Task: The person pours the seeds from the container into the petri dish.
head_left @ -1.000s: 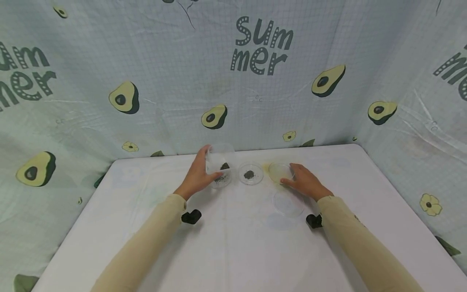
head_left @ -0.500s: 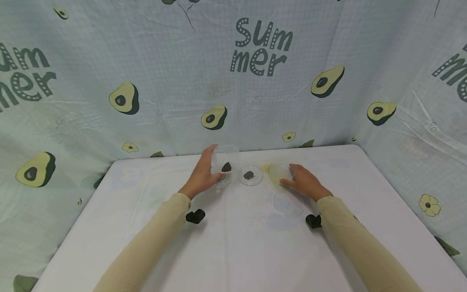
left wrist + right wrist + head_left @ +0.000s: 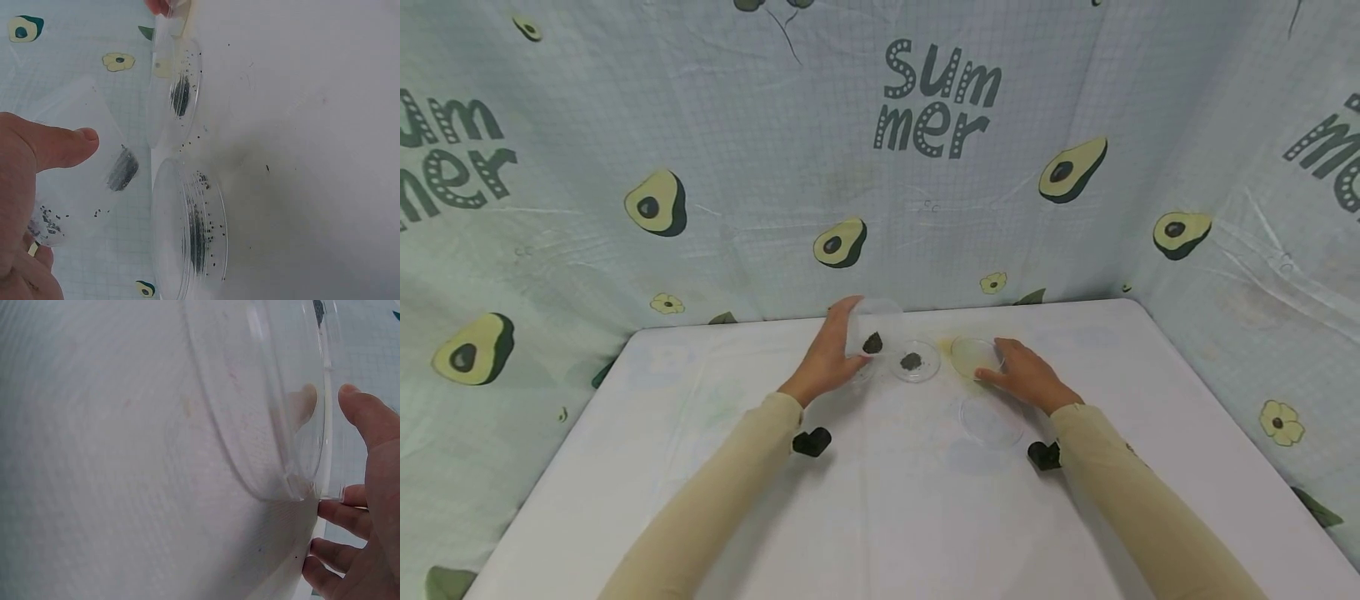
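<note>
My left hand [image 3: 829, 354] holds a tilted clear plastic container [image 3: 880, 318] above the table, thumb on one side and fingers on the other. Dark dried flakes [image 3: 124, 170] lie bunched inside it. Below, a clear petri dish [image 3: 170, 231] with similar flakes is mostly hidden by the hand and container in the head view. Beside it stands the middle petri dish [image 3: 928, 371], with a small dark heap [image 3: 911, 361]. My right hand [image 3: 1028, 373] grips the rim of a third petri dish [image 3: 974, 357], which shows no flakes; its lower fingers reach the table.
A clear round lid or dish [image 3: 991, 421] lies in front of the right-hand dish. Stray dark specks [image 3: 199, 137] are scattered around the dishes on the white table [image 3: 880, 500]. An avocado-print curtain [image 3: 737, 167] hangs behind the back edge.
My left hand has moved right with the container, from over the left dish toward the middle one. The right hand and its dish have stayed in place.
</note>
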`<state>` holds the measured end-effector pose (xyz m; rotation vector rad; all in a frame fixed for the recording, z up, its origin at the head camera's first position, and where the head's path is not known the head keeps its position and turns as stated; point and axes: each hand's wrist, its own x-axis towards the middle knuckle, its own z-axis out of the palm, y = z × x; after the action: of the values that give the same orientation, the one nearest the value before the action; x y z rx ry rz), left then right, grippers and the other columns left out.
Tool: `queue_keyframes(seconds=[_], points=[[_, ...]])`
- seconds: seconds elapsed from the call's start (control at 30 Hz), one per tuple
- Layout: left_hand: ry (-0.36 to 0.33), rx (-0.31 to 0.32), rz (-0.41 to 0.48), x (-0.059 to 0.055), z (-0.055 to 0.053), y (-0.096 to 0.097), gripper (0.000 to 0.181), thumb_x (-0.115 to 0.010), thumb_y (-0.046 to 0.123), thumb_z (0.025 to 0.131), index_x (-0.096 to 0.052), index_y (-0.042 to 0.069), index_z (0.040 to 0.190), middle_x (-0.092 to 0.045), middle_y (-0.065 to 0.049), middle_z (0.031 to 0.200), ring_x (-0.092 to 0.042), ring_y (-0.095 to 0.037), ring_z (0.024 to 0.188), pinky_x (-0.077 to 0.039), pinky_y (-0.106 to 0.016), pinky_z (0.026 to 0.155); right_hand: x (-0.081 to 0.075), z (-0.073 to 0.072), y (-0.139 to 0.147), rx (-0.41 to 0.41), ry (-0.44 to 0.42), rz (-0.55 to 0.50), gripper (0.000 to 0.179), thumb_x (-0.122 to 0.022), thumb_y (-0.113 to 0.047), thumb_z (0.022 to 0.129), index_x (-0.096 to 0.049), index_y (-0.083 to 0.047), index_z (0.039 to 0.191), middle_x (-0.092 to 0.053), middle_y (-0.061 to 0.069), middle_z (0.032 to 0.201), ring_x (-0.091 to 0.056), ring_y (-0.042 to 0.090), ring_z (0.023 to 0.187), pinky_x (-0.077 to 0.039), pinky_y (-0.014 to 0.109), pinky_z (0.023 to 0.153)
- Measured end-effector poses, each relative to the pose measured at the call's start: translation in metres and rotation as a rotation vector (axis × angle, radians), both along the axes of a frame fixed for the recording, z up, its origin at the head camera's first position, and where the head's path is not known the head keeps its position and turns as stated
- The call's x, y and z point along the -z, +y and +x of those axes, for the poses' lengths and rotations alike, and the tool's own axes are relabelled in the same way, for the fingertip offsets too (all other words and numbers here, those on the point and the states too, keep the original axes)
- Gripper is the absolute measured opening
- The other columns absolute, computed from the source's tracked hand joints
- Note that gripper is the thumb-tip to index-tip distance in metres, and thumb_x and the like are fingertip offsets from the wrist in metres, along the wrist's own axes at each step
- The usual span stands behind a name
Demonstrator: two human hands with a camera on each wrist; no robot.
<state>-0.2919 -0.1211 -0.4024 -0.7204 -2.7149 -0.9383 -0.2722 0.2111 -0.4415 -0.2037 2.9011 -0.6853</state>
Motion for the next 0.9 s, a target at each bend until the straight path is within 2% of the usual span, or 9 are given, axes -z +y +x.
queue_keyframes(seconds=[0.3,0.9], points=[[0.058,0.032,0.0,-0.001,0.0,0.005,0.089,-0.077,0.006,0.079,-0.021,0.007,0.149,-0.029,-0.013,0.152,-0.031,-0.027,0.142,-0.028,-0.04,0.119,0.004,-0.002,0.002,-0.009,0.013,0.011,0.087,-0.059,-0.05,0.092,-0.026,0.007,0.148,-0.033,0.03,0.15,-0.034,0.046,0.138,-0.031,0.059,0.112],[0.108,0.062,-0.031,-0.001,-0.007,0.022,0.088,-0.077,0.006,0.08,-0.022,0.008,0.149,-0.031,-0.011,0.152,-0.031,-0.024,0.144,-0.027,-0.035,0.12,0.007,-0.004,0.003,-0.013,0.022,0.025,0.085,-0.06,-0.048,0.092,-0.027,0.007,0.147,-0.034,0.031,0.149,-0.037,0.046,0.136,-0.034,0.059,0.11]])
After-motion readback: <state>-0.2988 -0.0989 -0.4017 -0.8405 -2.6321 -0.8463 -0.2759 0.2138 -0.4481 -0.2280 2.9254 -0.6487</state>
